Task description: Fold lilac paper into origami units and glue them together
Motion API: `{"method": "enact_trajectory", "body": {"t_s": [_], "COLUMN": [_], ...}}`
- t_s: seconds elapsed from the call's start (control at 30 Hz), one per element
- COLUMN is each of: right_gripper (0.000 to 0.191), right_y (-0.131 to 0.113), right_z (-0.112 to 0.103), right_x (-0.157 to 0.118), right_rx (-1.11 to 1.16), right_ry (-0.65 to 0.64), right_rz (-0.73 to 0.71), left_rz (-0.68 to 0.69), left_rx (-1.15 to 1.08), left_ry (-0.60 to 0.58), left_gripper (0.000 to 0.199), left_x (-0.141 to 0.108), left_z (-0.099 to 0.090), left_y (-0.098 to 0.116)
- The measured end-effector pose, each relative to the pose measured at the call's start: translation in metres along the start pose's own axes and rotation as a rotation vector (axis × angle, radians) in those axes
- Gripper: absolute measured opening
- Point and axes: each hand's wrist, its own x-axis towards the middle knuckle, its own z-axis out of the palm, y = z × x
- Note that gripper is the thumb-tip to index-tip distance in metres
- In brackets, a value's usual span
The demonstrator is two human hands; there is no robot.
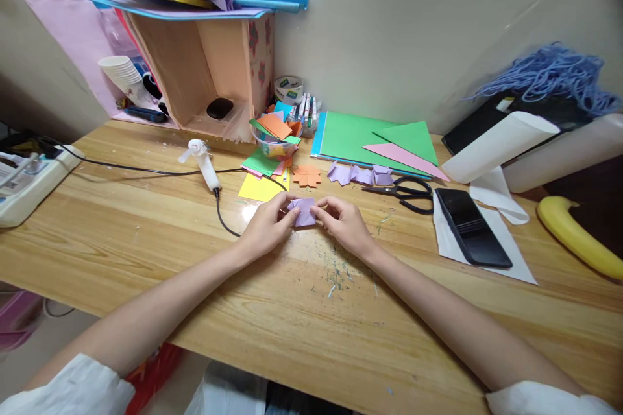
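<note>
Between my two hands, just above the wooden table, is a small folded piece of purple paper [305, 213]. My left hand [270, 224] pinches its left edge between thumb and fingers. At the right edge, my right hand [342, 222] pinches it the same way. Behind the hands lie an orange folded paper flower [306, 176] and several folded purple paper pieces [361, 174] in a row. Black-handled scissors [403, 192] rest to the right of these pieces.
A white glue gun [204, 165] stands left, its black cord running across the table. Behind are yellow paper sheets [263, 188], a bowl of paper scraps [276, 142] and green sheets [350, 136]. A phone [472, 227], paper rolls [501, 146] and banana [579, 237] lie right; a cardboard box [263, 65] stands back left.
</note>
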Motion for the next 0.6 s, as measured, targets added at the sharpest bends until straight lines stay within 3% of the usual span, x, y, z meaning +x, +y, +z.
{"method": "enact_trajectory", "body": {"t_s": [0.3,0.43,0.6], "right_gripper": [0.027,0.028,0.028], "right_y": [0.003,0.003,0.002], "right_z": [0.001,0.000,-0.001], "right_x": [0.001,0.002,0.001], "right_rx": [0.021,0.045,0.086], "right_ry": [0.063,0.080,0.090], "right_rz": [0.037,0.035,0.034], "left_rz": [-0.125,-0.164,-0.105], "left_rx": [-0.176,-0.205,-0.106], "left_ry": [0.172,0.141,0.042], "left_gripper": [0.031,0.033,0.028], "left_x": [0.008,0.007,0.000], "left_z": [-0.009,-0.008,0.002], "left_y": [-0.005,-0.004,-0.001]}}
